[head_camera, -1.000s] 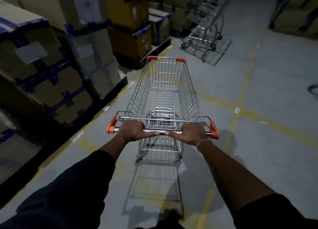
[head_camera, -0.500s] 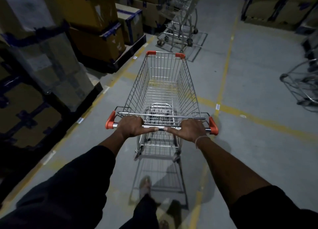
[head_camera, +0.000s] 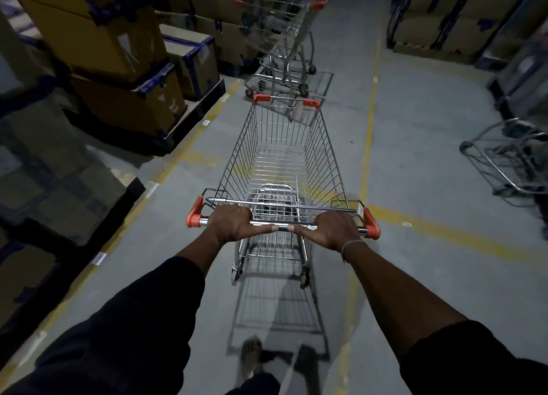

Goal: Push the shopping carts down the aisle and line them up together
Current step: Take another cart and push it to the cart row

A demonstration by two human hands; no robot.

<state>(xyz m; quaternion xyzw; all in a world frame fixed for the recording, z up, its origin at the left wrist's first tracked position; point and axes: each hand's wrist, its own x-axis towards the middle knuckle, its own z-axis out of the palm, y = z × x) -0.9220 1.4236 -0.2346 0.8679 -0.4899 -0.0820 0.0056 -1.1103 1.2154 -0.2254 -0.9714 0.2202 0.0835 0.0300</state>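
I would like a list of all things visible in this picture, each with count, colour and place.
pushed cart: one, silver with orange corners, centre aisle
parked carts: count unclear, silver and orange, straight ahead
wire frame: one, grey, right edge, blurred
cardboard boxes: many, brown with blue tape, stacked left and far right
floor lines: yellow, on grey floor
left hand: grips handle bar
right hand: grips handle bar

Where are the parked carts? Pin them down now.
In the head view the parked carts stand top centre, straight ahead of the pushed cart, beside the stacked boxes on the left.
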